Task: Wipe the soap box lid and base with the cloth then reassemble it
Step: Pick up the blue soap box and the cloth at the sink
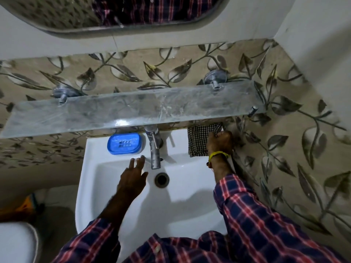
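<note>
Our right hand [220, 142] grips the checked cloth [199, 141] at the sink's [182, 204] back right corner; our left hand [133, 177] hovers released below the closed blue soap box [124, 143], left of the tap [154, 149].

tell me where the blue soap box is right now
In the head view, the blue soap box sits on the sink's back-left ledge, left of the tap, under the glass shelf.

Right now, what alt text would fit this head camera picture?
A person's right hand grips a checked cloth on a white sink rim, while the open left hand reaches toward a closed blue soap box left of the tap.
</note>
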Demonstrator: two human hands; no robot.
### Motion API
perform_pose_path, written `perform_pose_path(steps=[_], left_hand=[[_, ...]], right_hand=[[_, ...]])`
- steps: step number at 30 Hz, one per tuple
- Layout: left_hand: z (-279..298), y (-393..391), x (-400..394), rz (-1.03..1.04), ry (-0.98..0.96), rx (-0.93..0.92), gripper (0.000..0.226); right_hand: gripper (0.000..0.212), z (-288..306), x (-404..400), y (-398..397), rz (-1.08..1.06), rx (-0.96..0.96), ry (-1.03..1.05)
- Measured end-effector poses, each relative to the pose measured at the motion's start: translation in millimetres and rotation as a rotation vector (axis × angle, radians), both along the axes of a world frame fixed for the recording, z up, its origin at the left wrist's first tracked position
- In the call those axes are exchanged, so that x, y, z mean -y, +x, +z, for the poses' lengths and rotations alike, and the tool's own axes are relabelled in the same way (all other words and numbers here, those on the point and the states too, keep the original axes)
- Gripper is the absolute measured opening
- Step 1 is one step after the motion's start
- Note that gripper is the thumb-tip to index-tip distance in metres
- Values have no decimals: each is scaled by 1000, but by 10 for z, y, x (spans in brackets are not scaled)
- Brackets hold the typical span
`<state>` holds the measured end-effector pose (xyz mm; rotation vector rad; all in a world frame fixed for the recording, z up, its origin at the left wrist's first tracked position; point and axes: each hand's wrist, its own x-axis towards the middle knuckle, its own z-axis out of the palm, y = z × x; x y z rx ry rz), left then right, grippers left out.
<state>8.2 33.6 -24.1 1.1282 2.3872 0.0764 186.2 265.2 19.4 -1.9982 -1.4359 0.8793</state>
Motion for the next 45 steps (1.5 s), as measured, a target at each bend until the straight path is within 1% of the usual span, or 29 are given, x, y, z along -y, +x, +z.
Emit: perform_pose_path(steps=[1,3,5,7,9,10,11,13,14,16,17,18,20,23,26,29,32,34,36,39,41,43,45], left_hand=[[12,-1,-4,13,37,22,70],[-35,-25,38,25,106,38,64],[-1,-22,111,77,249,46,50],[64,-19,209,172,408,0,32],[150,-97,318,263,592,-58,20],[184,-175,369,290,663,-77,21],[224,-271,406,308,716,-78,27],[270,-529,428,328,754,-17,49],[288,-673,416,329,741,18,61],[303,-944,350,264,695,88,81],[300,-1067,312,209,674,128,89],[299,-1171,273,159,644,172,95],[319,-1318,201,76,596,279,101],[243,-1484,132,-43,600,380,96],[105,-1637,82,-55,647,444,86],[55,-1730,37,-147,689,414,80],[51,-1786,36,-213,735,298,86],[97,-1789,45,-235,762,275,87],[158,-1767,64,-250,778,267,91],[260,-1731,114,-239,842,332,94],[345,-1650,178,-207,902,388,90],[418,-1522,265,-140,983,476,85],[469,-1380,344,-69,1052,583,83]], right_hand=[[21,17,-8,-7,-56,-187,19],[17,35,-18,17,-62,-473,7],[13,31,9,98,-9,-688,-55],[13,76,81,177,35,-877,-140],[23,117,207,266,107,-1104,-274],[33,126,285,313,134,-1203,-349],[40,158,380,359,139,-1259,-420],[46,198,574,427,89,-1259,-480],[44,231,676,437,64,-1248,-493],[32,316,889,418,-14,-1236,-505],[29,345,992,392,-37,-1221,-477],[30,367,1088,370,-52,-1189,-435],[38,348,1220,332,-86,-1123,-335],[41,389,1421,279,-92,-1107,-245],[42,485,1640,267,-71,-1146,-282],[43,492,1806,259,-50,-1170,-276],[45,530,1931,143,-110,-1154,-259],[46,543,1959,97,-165,-1197,-269],[42,567,1947,99,-141,-1215,-242],[38,605,1910,81,-97,-1177,-140],[37,626,1887,83,-110,-1170,-80],[42,654,1853,96,-128,-1214,-75],[47,671,1814,111,-164,-1308,-150]])
